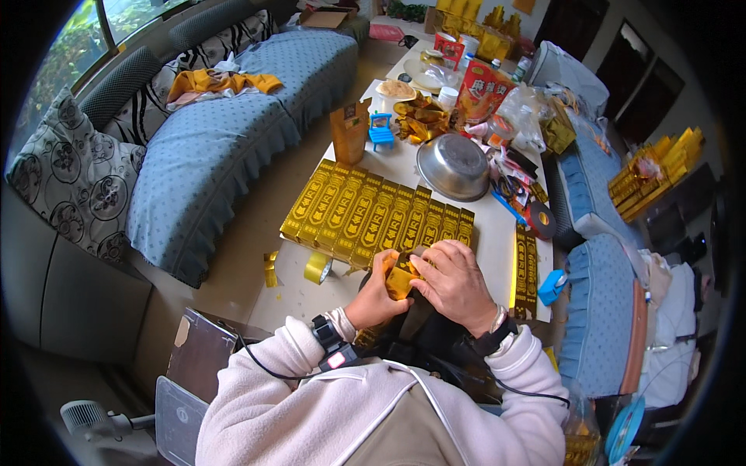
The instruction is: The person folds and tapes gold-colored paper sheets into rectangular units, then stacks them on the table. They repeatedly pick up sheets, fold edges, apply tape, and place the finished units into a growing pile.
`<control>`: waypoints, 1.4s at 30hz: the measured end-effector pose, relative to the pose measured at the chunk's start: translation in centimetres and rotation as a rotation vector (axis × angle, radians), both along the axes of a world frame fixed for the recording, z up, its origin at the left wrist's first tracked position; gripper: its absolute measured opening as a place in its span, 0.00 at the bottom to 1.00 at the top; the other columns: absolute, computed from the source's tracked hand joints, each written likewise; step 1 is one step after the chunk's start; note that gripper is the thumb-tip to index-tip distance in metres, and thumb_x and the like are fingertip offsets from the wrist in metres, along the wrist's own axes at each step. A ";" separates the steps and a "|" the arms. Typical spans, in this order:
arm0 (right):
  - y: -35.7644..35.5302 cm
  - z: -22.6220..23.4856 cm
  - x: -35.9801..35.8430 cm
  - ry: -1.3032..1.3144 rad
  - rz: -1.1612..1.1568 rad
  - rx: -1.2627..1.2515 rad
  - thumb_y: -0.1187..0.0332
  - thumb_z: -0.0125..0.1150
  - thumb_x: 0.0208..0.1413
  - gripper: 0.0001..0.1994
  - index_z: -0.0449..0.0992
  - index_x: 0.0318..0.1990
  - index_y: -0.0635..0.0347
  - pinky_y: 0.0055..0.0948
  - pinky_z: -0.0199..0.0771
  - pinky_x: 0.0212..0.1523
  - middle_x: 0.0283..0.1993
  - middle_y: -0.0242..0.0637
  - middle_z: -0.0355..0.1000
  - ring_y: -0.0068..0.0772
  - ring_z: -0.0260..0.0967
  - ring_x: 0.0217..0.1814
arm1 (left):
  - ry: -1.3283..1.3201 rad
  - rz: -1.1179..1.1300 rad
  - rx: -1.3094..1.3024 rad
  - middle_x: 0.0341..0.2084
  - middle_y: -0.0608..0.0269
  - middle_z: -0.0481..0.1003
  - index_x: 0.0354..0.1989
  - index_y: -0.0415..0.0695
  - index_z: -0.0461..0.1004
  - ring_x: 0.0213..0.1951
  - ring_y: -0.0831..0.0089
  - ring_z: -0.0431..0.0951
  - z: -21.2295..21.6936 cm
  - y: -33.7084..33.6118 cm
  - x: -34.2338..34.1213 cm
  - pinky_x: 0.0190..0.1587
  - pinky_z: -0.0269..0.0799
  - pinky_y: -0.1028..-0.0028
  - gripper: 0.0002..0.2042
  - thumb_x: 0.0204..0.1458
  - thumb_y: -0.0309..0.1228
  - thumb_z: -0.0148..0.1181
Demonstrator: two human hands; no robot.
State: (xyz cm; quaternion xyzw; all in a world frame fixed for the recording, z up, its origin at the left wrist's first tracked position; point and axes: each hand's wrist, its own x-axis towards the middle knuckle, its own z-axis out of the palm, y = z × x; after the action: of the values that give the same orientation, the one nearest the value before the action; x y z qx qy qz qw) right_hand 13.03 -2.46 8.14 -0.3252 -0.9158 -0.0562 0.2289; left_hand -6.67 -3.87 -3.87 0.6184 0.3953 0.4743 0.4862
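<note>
Box (400, 282) with a gold surface sits between your two hands, just above the near edge of the tabletop (291, 299). Your left hand (371, 301) grips its left side, thumb up; your right hand (452, 281) closes on its right side with bent fingers and thumb. Just beyond your hands lies a row of patterned gold boxes (373, 210), with an upturned metal bowl (453, 165) farther off. Left of your left hand stands a tape roll (317, 269); well to your right hand's right is a blue object (552, 287).
</note>
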 end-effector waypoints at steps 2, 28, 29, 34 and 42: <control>0.1 0.1 0.0 -0.024 0.018 -0.001 0.60 0.69 0.59 0.19 0.80 0.54 0.59 0.44 0.58 0.71 0.52 0.37 0.74 0.42 0.67 0.63 | -0.049 0.002 0.008 0.59 0.49 0.63 0.71 0.42 0.48 0.64 0.60 0.67 -0.6 -0.1 0.1 0.68 0.65 0.65 0.47 0.45 0.22 0.75; -0.3 0.0 -0.7 0.086 -0.004 -0.376 0.46 0.70 0.59 0.28 0.75 0.54 0.61 0.47 0.61 0.66 0.54 0.44 0.71 0.48 0.66 0.60 | -0.052 -0.074 0.172 0.55 0.52 0.71 0.60 0.42 0.73 0.59 0.55 0.73 2.1 -1.8 -3.7 0.65 0.67 0.62 0.27 0.48 0.26 0.68; -0.3 -0.1 -0.7 0.119 0.001 -0.448 0.48 0.70 0.59 0.28 0.74 0.55 0.61 0.46 0.62 0.65 0.54 0.44 0.71 0.49 0.66 0.60 | -0.048 -0.076 0.171 0.55 0.52 0.71 0.59 0.42 0.73 0.59 0.55 0.72 2.1 -1.8 -3.7 0.65 0.67 0.62 0.26 0.48 0.27 0.68; -0.5 -0.5 -1.0 0.222 0.036 -0.625 0.53 0.71 0.61 0.26 0.72 0.57 0.63 0.43 0.69 0.62 0.54 0.46 0.71 0.51 0.70 0.59 | -0.055 -0.076 0.170 0.55 0.51 0.70 0.57 0.42 0.72 0.60 0.55 0.71 2.3 -1.8 -4.1 0.65 0.66 0.61 0.24 0.49 0.29 0.67; -0.9 -0.2 -1.1 0.267 0.001 -0.803 0.56 0.70 0.63 0.25 0.70 0.60 0.62 0.39 0.74 0.55 0.55 0.46 0.72 0.48 0.73 0.53 | -0.025 -0.077 0.161 0.53 0.51 0.71 0.54 0.43 0.73 0.60 0.55 0.71 2.4 -1.7 -4.0 0.65 0.66 0.61 0.21 0.51 0.31 0.69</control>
State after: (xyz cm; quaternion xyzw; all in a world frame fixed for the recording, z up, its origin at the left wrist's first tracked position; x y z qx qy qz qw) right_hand 11.97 -3.33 7.90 -0.3924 -0.8274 0.3481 0.2008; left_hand -10.69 -5.52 -1.47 0.6642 0.3261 0.4930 0.4577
